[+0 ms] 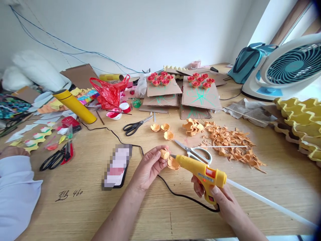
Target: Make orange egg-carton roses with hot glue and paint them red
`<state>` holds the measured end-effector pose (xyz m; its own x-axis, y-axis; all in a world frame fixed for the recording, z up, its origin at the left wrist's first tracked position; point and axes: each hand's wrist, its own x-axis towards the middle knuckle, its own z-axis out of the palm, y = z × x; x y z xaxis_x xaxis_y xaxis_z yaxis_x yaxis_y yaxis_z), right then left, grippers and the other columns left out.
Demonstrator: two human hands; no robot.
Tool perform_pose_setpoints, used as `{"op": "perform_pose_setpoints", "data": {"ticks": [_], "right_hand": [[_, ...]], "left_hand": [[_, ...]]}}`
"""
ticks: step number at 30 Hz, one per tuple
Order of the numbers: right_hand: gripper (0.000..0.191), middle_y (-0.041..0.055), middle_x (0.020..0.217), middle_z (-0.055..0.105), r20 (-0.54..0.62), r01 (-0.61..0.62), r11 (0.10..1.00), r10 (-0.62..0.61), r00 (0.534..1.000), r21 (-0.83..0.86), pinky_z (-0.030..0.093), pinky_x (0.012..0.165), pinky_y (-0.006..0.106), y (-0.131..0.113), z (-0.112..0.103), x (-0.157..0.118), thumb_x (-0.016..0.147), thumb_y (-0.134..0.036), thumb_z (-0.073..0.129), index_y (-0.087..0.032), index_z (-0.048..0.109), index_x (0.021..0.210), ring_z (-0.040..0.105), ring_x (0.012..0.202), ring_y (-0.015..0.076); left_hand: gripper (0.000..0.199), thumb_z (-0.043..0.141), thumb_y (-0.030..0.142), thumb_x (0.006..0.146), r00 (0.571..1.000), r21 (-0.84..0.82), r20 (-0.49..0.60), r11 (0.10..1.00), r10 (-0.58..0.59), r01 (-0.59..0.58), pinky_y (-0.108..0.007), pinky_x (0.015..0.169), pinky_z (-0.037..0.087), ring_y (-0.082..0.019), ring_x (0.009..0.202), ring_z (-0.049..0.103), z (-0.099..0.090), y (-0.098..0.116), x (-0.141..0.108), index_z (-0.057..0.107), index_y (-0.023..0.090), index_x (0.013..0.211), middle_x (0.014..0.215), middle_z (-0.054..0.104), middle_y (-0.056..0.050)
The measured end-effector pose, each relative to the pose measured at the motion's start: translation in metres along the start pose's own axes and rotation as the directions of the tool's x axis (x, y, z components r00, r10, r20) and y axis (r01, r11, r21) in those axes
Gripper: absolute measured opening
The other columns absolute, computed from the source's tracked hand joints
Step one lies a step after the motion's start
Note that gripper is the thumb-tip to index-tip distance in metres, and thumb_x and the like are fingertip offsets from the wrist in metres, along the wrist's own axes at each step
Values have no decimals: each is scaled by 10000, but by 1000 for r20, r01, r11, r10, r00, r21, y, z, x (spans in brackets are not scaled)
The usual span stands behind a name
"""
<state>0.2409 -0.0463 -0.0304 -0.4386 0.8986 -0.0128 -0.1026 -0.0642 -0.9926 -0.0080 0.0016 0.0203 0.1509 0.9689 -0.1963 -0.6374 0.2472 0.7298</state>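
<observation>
Pinched in the fingers of my left hand [151, 165] is a small orange egg-carton cup [165, 154]. My right hand [220, 197] grips a yellow glue gun [200, 169] by its handle, its nozzle close to that cup; I cannot tell whether they touch. A white glue stick [271, 202] sticks out of the gun's back, and a black cord [188, 198] runs from its handle. Just beyond my left fingertips lies an orange petalled cup [173, 163]. Three more orange flower cups [169, 135] sit farther back. White-handled scissors [198, 154] lie behind the gun.
Orange carton scraps [230, 144] are heaped at right, near stacked yellow egg trays [298, 124] and a fan [291, 67]. Red flowers [160, 78] stand on cardboard [163, 89]. A phone [117, 165], black scissors [136, 126] and a yellow bottle [75, 106] lie left. Another person's sleeve [18, 197] rests at far left.
</observation>
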Motion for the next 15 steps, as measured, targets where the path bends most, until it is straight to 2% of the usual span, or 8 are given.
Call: {"op": "perform_pose_setpoints", "data": {"ticks": [3,7,10,15], "right_hand": [[619,62,838,615,27,11,1000,-10,1000,-19,415,688,329,3,-1,0,978,-731,402,-201,693,1106,516,740,199],[576,66,869,619,13,46,999,-46,999,4,441,709,331,9,-3,1,987,-701,413,-215,691,1121,539,772,205],[586,73,854,624,2,34,999,-34,999,-9,447,671,326,12,-6,0,981,-703,415,-204,695,1109,534,738,203],[614,93,842,668,9,8,999,-8,1000,-48,458,639,330,14,-8,-1,957,-732,415,-201,701,1072,577,723,221]], "left_hand": [[385,920,282,731,1000,-22,-1,1000,-16,16,-125,607,531,-26,638,572,1,0,0,784,112,1048,908,727,-46],[394,925,268,725,1000,-51,-3,998,-31,31,-120,608,539,-32,630,588,0,-1,0,783,104,1053,819,706,-23],[390,924,260,727,999,-65,6,997,-36,36,-114,610,539,-33,626,595,0,-1,0,784,98,1053,765,684,-10],[384,919,261,734,999,-78,15,996,-39,40,-115,626,555,-40,645,620,-2,-2,1,787,94,1053,806,703,-28]]}}
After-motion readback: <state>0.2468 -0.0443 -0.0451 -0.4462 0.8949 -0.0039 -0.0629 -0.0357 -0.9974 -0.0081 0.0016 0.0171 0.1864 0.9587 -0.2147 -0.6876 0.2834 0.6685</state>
